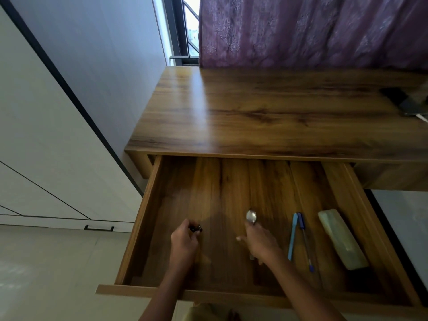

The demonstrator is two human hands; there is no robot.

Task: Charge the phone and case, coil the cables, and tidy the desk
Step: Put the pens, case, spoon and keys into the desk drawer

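Open wooden drawer [231, 297]: left hand [184, 245] curled, pinching a small black object [196, 228] too blurred to identify. The right hand [261, 242] is gripping a silver metal spoon [251, 216], bowl pointing away; to its right a light-blue plastic pen [293, 237] lies just beside a clear ballpoint pen [305, 242], then a pale green oblong pouch [341, 239] along the right wall. Beyond, brown wood-grain desk [254, 112] bearing a dark flat phone [406, 101] and white cable end [422, 117] at its right edge, cut off by the frame; behind, purple patterned curtain [301, 31].
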